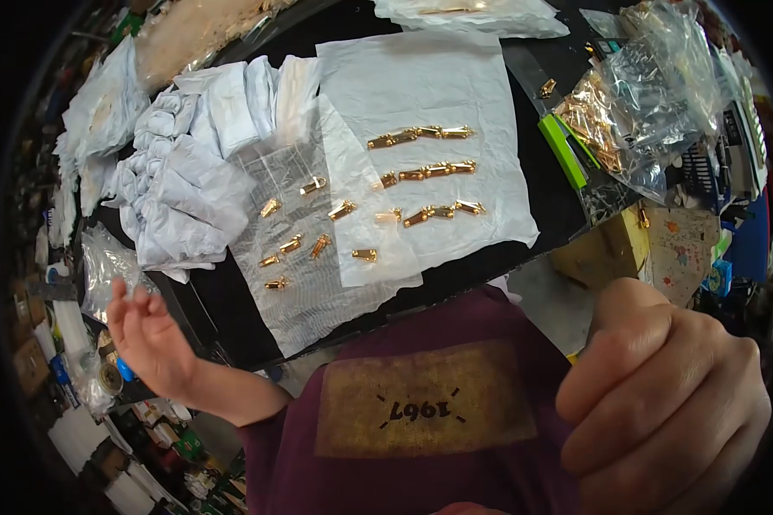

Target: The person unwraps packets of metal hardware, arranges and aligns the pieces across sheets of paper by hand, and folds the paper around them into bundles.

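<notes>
Head view: at 8 o'clock the left hand [153, 343] is raised just off the table's edge, its fingers loosely bent and well apart from the thumb, with nothing visible in it; at 4 o'clock the right hand [666, 395], close to the camera, is curled into a fist, and I cannot tell whether anything sits inside. Just beyond the left fingers lies a crumpled clear plastic bag [107, 262]. Small, tapered, gold-coloured metal pieces [438, 171] lie in three rows near 12 o'clock on a white tissue-like sheet [412, 77], and others are scattered towards 9 o'clock, several on a translucent wrapping sheet [318, 309]. They should be light, stiff and rather slippery, best pinched across the long sides with thumb and fingertip; the sheets look soft and easily creased or torn, so a flat hold at a bare corner seems safest. Farther out on the black table [459, 273] are puffy white wrapped bundles [189, 189] at 10 o'clock, and a bright green stapler [563, 153] beside a bulging clear bag of gold-coloured parts [591, 120] at 2 o'clock.
</notes>
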`<move>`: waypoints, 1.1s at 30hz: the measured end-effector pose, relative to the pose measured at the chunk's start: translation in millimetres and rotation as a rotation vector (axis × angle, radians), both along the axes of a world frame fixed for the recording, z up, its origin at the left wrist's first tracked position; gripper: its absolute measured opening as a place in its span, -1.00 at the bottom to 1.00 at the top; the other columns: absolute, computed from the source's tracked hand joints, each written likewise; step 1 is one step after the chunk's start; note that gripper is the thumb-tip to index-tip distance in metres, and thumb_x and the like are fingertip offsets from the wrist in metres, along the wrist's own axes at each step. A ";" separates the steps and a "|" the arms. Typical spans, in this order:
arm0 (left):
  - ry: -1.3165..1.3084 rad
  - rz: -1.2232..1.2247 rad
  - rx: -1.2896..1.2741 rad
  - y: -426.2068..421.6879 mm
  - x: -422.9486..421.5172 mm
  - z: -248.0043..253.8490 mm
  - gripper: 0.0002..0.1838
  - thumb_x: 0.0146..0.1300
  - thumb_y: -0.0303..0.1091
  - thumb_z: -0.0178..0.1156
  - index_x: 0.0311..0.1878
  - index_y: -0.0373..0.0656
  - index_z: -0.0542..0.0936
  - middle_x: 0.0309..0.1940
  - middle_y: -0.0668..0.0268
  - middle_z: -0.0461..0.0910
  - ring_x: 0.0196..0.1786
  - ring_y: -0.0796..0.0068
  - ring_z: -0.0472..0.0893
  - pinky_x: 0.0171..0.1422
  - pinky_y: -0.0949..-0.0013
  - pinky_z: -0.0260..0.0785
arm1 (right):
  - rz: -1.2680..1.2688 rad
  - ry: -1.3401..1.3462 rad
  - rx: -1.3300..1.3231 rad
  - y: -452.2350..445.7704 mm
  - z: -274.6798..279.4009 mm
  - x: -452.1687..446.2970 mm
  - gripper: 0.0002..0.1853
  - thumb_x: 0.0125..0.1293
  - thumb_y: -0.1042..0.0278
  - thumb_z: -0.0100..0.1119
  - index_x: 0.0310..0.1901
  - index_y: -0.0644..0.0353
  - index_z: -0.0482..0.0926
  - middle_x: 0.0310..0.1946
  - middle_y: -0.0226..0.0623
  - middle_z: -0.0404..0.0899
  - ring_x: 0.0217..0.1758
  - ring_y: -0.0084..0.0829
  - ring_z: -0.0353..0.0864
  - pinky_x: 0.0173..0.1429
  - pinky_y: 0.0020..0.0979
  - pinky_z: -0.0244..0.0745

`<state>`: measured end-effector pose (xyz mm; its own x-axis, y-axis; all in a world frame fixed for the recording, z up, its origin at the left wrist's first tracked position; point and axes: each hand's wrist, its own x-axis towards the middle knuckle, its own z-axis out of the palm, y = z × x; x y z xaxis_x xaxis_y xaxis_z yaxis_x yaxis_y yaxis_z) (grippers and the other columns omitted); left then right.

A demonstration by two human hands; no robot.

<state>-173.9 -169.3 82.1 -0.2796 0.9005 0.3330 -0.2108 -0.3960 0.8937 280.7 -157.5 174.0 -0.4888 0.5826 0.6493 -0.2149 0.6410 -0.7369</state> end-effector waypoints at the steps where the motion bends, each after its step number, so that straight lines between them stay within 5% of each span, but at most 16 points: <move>1: 0.018 0.052 0.045 -5.6 -6.3 7.4 -0.73 0.40 -0.64 0.02 0.06 -0.27 0.61 0.27 0.03 0.47 0.04 0.38 0.51 0.08 0.38 0.40 | -0.007 0.004 0.007 -1.5 -0.3 1.7 -0.79 0.29 0.35 0.28 -0.51 0.17 0.59 -0.55 -0.41 0.56 -0.58 -0.51 0.48 -0.31 -0.37 0.51; 9: -0.059 0.271 0.315 -56.4 -44.9 74.0 -0.82 0.25 -0.64 0.08 -0.14 -0.23 0.59 0.02 0.22 0.49 -0.08 0.47 0.51 -0.03 0.46 0.35 | -0.005 0.023 0.043 0.2 7.0 10.3 -0.76 0.32 0.32 0.19 -0.52 0.15 0.54 -0.56 -0.43 0.50 -0.58 -0.51 0.43 -0.27 -0.35 0.48; 15: -0.181 0.327 0.830 -93.0 -43.7 120.8 -0.89 -0.01 -0.45 0.14 -0.37 -0.07 0.57 -0.21 0.39 0.57 -0.51 0.59 0.52 -0.32 0.54 0.39 | 0.005 0.003 0.050 -6.8 0.9 8.7 -0.74 0.34 0.29 0.13 -0.53 0.13 0.50 -0.57 -0.45 0.46 -0.58 -0.52 0.38 -0.24 -0.33 0.46; 28: 0.131 0.442 1.095 -147.1 -33.4 186.3 -0.95 0.04 -0.24 0.21 -0.51 0.14 0.59 -0.40 0.50 0.61 -0.59 0.71 0.51 -0.46 0.61 0.40 | 0.019 -0.062 0.153 -15.9 -6.6 7.8 -0.69 0.38 0.24 0.00 -0.54 0.08 0.41 -0.58 -0.48 0.37 -0.57 -0.52 0.29 -0.19 -0.29 0.42; 33: 0.173 0.549 1.254 -162.0 -38.5 230.1 -0.88 0.08 -0.09 0.14 -0.56 0.32 0.56 -0.57 0.68 0.56 -0.63 0.78 0.50 -0.54 0.68 0.35 | -0.156 -0.036 0.219 -2.1 -1.4 27.4 -0.67 0.40 0.22 -0.05 -0.55 0.07 0.37 -0.59 -0.50 0.33 -0.57 -0.52 0.26 -0.17 -0.28 0.40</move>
